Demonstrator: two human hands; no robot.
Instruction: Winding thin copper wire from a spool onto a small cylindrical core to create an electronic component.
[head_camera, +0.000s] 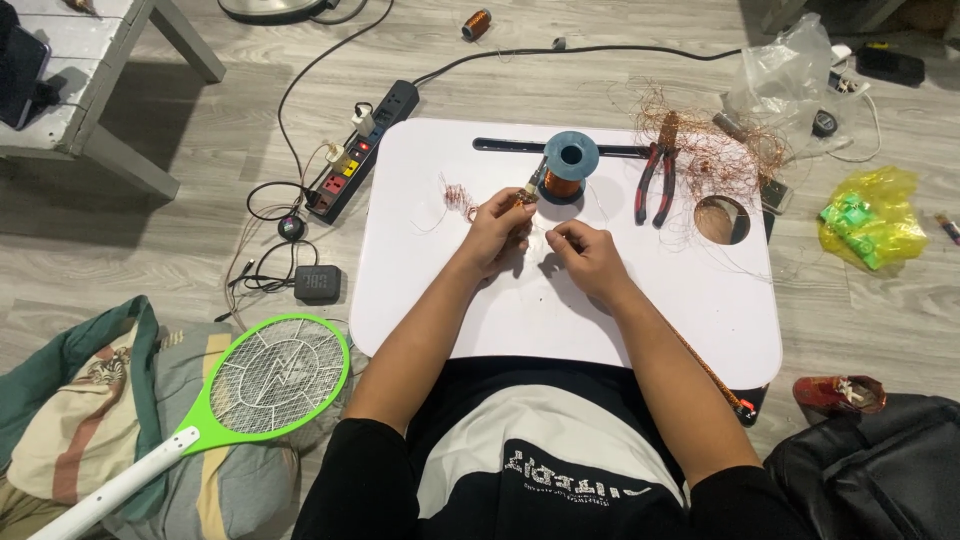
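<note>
1. Head view, setting: a grey wood-grain floor with a low white lap table (450, 300) with rounded corners in the middle; a person sits at its near edge.
2. The table has a round cup hole (722, 220) at its far right, with fine copper strands trailing across it, and a long dark slot (505, 145) along its far edge.
3. The left hand (497, 228) is closed, its fingers pinching a small copper-wound piece (522, 200) above the table's middle, just near of the spool.
4. The right hand (585, 250) sits just right of the left, fingertips pinched together; a thin wire may run between the hands, but it is too fine to tell.
5. A blue plastic spool (570, 160) wound with copper wire stands upright at the far middle of the table.
6. Red-handled pliers (655, 180) lie right of the spool, beside a loose tangle of copper wire (715, 140).
7. Off the table: a black power strip (362, 150) at far left, a green mesh racket-shaped swatter (275, 375) at near left on folded cloth, a crumpled clear plastic bag (785, 65) at far right, and a yellow bag (870, 215) holding green pieces to the right.
</note>
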